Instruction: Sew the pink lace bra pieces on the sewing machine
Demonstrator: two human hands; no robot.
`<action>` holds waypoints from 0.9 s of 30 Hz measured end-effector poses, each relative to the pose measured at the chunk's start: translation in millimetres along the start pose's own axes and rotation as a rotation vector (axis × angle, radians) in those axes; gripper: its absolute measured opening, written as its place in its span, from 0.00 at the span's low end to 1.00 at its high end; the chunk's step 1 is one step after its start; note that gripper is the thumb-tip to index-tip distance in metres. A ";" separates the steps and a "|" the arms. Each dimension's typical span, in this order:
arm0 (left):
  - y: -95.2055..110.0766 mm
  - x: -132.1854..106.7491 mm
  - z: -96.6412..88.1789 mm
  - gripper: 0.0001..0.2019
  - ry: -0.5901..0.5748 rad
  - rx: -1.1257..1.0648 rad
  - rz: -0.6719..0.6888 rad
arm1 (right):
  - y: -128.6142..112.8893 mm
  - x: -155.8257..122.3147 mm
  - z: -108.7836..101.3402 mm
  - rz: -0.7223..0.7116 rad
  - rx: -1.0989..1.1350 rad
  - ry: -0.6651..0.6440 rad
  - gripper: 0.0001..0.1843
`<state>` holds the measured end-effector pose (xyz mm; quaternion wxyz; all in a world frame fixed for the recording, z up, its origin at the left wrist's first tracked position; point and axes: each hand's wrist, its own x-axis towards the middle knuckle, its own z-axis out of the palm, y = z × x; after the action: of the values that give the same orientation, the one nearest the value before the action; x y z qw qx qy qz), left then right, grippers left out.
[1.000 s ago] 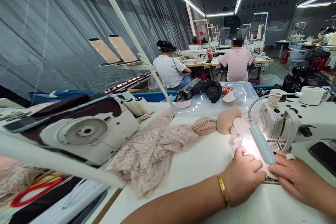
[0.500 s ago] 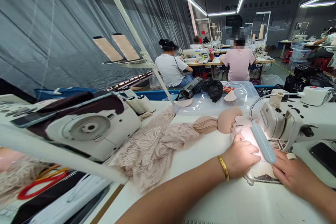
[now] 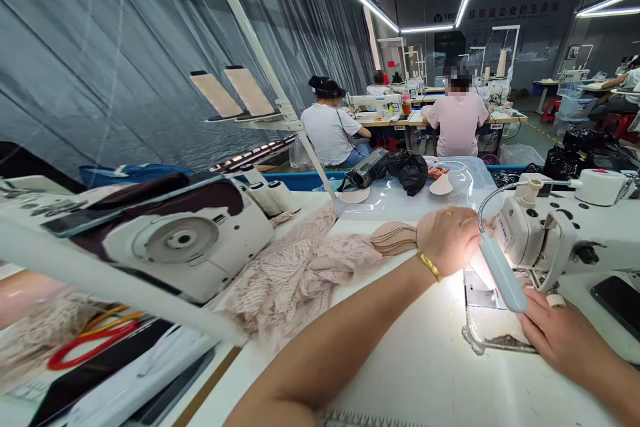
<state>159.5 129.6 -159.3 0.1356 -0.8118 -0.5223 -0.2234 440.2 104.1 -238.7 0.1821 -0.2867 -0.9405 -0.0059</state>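
Observation:
My left hand (image 3: 447,240), with a ring and a gold bangle, is bent over a pale fabric piece (image 3: 481,271) left of the lamp. Its fingers curl down with the tips hidden, and they seem closed on that piece. Beside the needle area of the white sewing machine (image 3: 523,230), my right hand (image 3: 555,327) lies flat with its fingers extended, a pale band round one finger; the lamp head hides some fingertips. The grey gooseneck lamp (image 3: 503,273) lights the bare metal needle plate (image 3: 483,297). Stacked beige cup pads (image 3: 393,238) lie just left of my left hand.
Beige lace fabric (image 3: 305,273) is heaped left of centre. A translucent plastic lid (image 3: 470,180) at the back carries a black bag (image 3: 407,170). Another machine (image 3: 180,240) lies tipped at left, near a thread stand (image 3: 265,121). A phone (image 3: 620,300) rests at right. Co-workers sit ahead.
My left hand has moved away from me and slightly left, off the needle plate, and the pale piece has shifted with it, baring the metal. My right hand stays nearly still.

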 end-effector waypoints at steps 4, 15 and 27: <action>-12.2 34.3 12.5 0.08 0.036 -0.127 -0.278 | -7.4 -4.4 0.5 0.118 -0.003 -0.020 0.14; -36.2 -9.7 -67.3 0.10 0.461 -0.203 -0.432 | -28.1 0.0 -14.4 0.081 0.213 -0.090 0.12; 61.8 -79.5 -0.1 0.04 -0.327 -0.089 0.341 | -20.5 7.5 -17.6 -0.012 0.239 -0.088 0.11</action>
<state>187.4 41.1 -198.4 0.0489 -0.9188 -0.3822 -0.0856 429.2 88.9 -217.8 0.1737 -0.2575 -0.9433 0.1175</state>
